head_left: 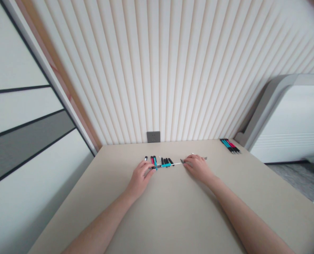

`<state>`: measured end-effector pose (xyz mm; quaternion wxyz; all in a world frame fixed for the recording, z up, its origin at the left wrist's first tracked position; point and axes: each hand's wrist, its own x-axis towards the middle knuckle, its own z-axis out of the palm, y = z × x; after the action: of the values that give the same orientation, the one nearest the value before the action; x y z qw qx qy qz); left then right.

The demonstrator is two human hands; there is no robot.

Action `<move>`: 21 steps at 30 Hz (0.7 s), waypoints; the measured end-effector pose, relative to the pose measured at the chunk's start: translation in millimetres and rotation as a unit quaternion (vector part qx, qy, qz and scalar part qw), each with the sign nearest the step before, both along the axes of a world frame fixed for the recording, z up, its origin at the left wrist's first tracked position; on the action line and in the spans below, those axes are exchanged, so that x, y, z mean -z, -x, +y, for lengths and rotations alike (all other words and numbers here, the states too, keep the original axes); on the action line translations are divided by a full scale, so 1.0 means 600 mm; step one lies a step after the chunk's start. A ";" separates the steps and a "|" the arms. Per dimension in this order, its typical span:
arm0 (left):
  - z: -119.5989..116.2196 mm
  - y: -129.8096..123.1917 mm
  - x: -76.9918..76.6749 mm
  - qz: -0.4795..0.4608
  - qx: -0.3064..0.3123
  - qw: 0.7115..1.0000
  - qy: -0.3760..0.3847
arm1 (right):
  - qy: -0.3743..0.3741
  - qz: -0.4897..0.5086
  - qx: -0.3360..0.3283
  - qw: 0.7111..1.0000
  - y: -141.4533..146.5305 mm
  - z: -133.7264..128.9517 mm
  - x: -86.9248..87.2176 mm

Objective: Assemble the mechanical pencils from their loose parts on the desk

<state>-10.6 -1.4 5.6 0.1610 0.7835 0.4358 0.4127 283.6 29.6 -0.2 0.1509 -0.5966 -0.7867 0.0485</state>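
My left hand (141, 175) is closed on a black and blue pen barrel (165, 165), which lies level and points right. A thin white refill (176, 163) sticks out of the barrel's right end toward my other hand. My right hand (196, 165) is over the table, its fingertips pressed down by a small dark piece (182, 161); what they hold is too small to name. Behind the barrel lie several black pen parts (164, 161), and red and blue parts with black ends (152, 159) rest close to my left fingers.
Several assembled pens (230, 145), blue and red with black, lie at the back right of the beige table (157, 211). A dark socket (153, 137) sits on the ribbed wall behind. A white cabinet stands left, a pale headboard right.
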 end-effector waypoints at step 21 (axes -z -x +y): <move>0.002 0.001 0.003 0.003 0.007 1.000 0.006 | -0.021 0.063 0.023 0.998 -0.010 0.016 0.016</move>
<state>-11.4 0.0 3.6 0.1673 0.7865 0.4333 0.4071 289.4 39.0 -9.7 0.2142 -0.6066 -0.7627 0.0662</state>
